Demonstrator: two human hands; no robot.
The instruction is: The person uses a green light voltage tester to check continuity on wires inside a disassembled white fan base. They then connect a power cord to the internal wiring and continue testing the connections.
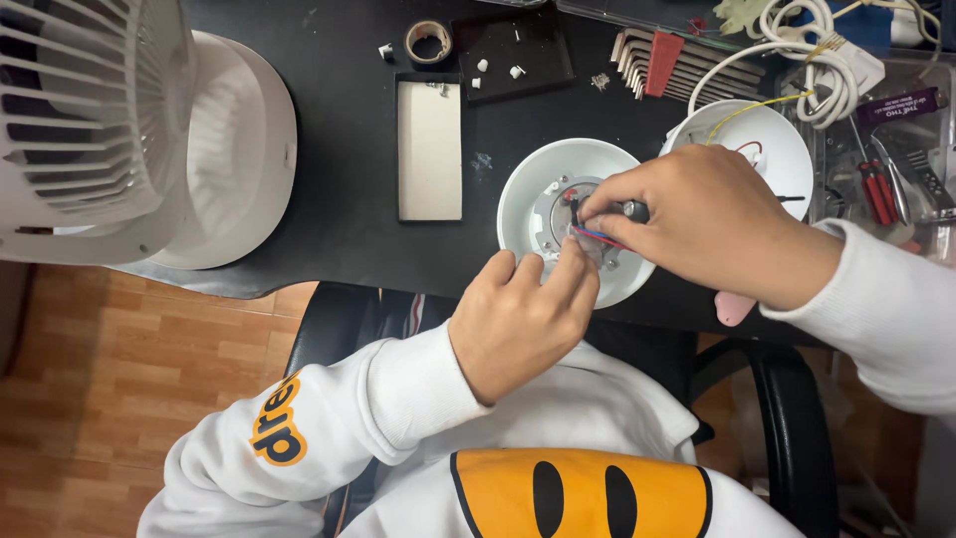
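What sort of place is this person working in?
Probably a home repair desk: a black table with a set of hex keys, red-handled screwdrivers and a white fan, beside an office chair.

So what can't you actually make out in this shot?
- Head view: the middle of the white round housing is covered by the right hand and left hand.
- The dark tool in the right grip: its tip is hidden by fingers.
- The white fan is cut off by the left edge.

Bare tabletop (pixel 339 189) left of round housing (pixel 523 199); hex keys (pixel 662 65), cable (pixel 812 50) crowd right
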